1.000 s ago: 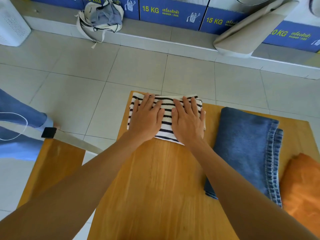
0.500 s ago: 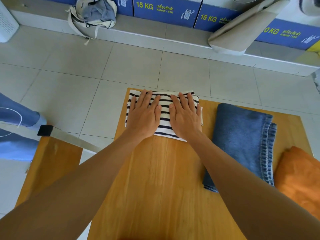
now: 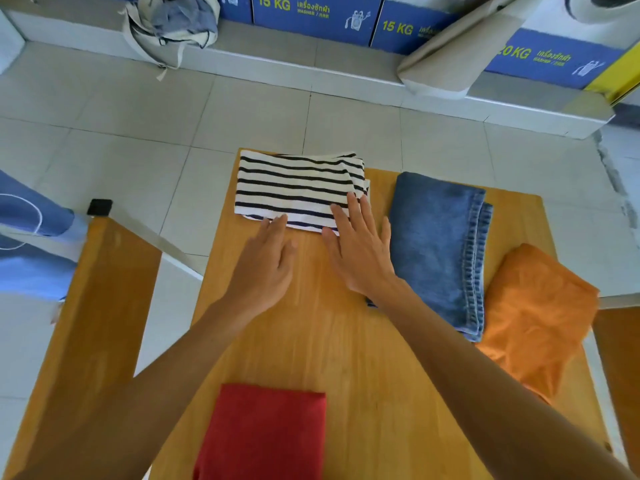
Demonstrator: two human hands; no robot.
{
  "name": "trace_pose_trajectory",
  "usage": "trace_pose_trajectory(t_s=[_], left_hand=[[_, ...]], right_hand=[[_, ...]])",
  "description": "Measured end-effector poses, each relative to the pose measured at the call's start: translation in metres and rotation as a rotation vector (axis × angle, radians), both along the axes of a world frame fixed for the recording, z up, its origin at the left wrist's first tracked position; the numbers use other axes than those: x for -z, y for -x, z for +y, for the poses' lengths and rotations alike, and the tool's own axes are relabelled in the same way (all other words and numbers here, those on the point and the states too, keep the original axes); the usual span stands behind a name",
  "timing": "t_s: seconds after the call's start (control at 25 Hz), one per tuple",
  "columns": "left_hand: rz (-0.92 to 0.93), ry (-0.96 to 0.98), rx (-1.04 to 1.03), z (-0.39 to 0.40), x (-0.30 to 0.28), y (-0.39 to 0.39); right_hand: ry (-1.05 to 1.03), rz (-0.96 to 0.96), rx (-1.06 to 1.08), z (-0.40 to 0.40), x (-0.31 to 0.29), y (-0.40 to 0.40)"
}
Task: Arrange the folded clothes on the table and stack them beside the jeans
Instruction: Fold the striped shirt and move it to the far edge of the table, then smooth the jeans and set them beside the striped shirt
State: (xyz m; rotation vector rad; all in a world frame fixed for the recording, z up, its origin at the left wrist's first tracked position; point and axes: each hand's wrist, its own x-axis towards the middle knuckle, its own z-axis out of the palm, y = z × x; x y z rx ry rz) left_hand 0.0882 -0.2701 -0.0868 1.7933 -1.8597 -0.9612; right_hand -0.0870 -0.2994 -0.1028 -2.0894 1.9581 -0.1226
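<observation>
A folded black-and-white striped shirt (image 3: 298, 185) lies at the far left corner of the wooden table (image 3: 346, 358). To its right lie the folded blue jeans (image 3: 440, 237). My left hand (image 3: 265, 268) is flat and open over the table, its fingertips at the shirt's near edge. My right hand (image 3: 360, 251) is open too, with its fingers resting on the shirt's near right corner, beside the jeans. A folded red garment (image 3: 263, 434) lies at the table's near edge. An orange garment (image 3: 536, 313) sits loosely at the right edge.
A second wooden table (image 3: 86, 306) stands to the left, with a metal bar between the two. Beyond is tiled floor, a cloth bag (image 3: 173, 22) on a ledge, and blue washer panels (image 3: 311, 12). Someone's blue-clad legs (image 3: 24, 237) are at the far left.
Both hands have drawn back toward me off the top of the striped shirt to its near edge. The camera has tilted down, so the red garment now shows.
</observation>
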Motion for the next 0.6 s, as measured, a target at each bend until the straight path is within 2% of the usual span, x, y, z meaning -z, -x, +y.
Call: trace_pose_trajectory(t_s=[0.2,0.4,0.48,0.6], left_hand=[[0.055,-0.141,0.028,0.058,-0.01,0.034],[0.118,-0.122,0.036,0.082,-0.018,0.098],[0.124,-0.095,-0.028,0.088,-0.011,0.124],[0.163,-0.226,-0.213,0.094,0.001,0.154]], right_hand=[[-0.016,-0.118,0.113,0.059,-0.014,0.047],[0.023,-0.141,0.175,0.098,-0.023,0.097],[-0.038,-0.098,0.17,0.104,-0.024,0.128],[-0.241,-0.044,0.086,0.112,-0.02,0.165]])
